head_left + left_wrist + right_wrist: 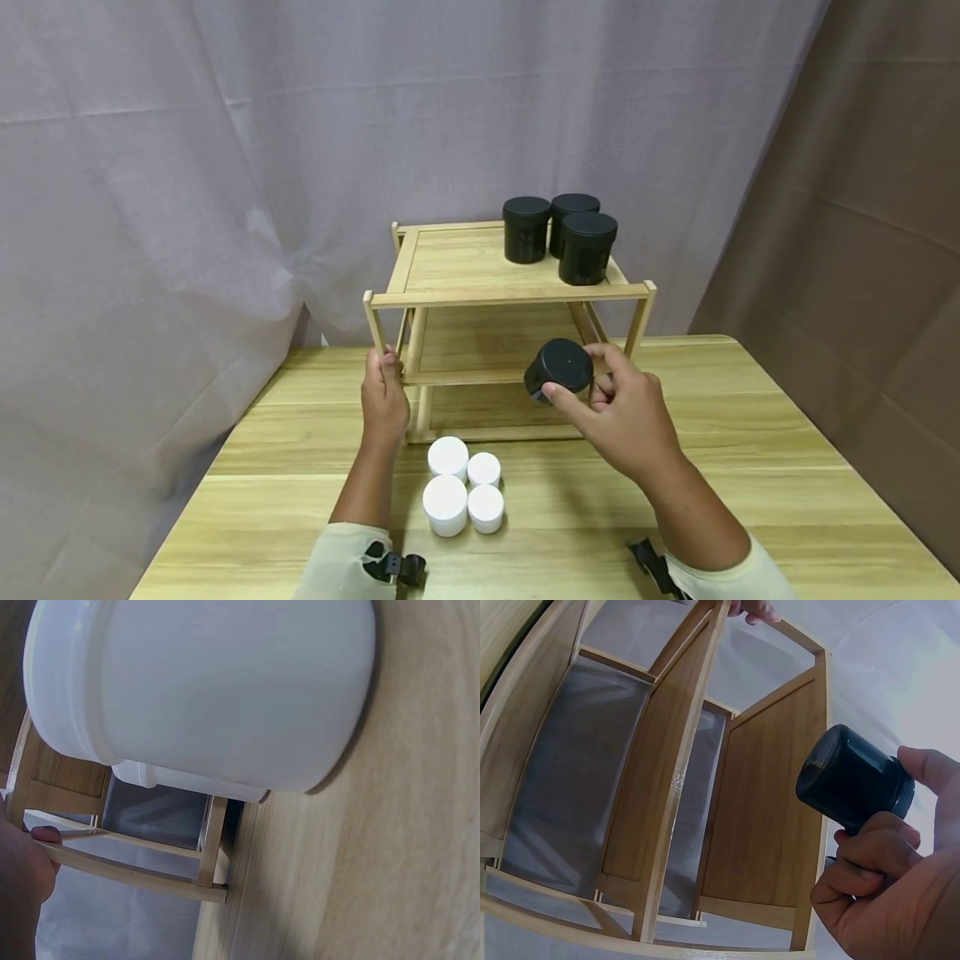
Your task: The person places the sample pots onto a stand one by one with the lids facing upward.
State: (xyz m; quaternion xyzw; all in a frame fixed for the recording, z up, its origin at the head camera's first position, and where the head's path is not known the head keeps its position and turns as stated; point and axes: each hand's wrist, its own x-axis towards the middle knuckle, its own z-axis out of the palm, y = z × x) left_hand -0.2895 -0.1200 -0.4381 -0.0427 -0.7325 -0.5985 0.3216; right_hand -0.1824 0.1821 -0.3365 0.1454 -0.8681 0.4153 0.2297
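Your wooden rack [480,292] stands on the table [750,467] with your left hand [384,398] gripping its front-left post, while your right hand [622,412] pinches the black jar [558,369] — tipped on its side, lid toward you — just before the middle shelf.

**Curtained corner with a pale wood table**

A light wooden table [750,467] with a plank-grain top fills the lower view, its far right corner rounded. Behind its far edge hangs a grey-lilac curtain [225,167] in soft folds, reaching below the table's left edge. A brown drape [862,208] covers the right side. The light is even and soft.
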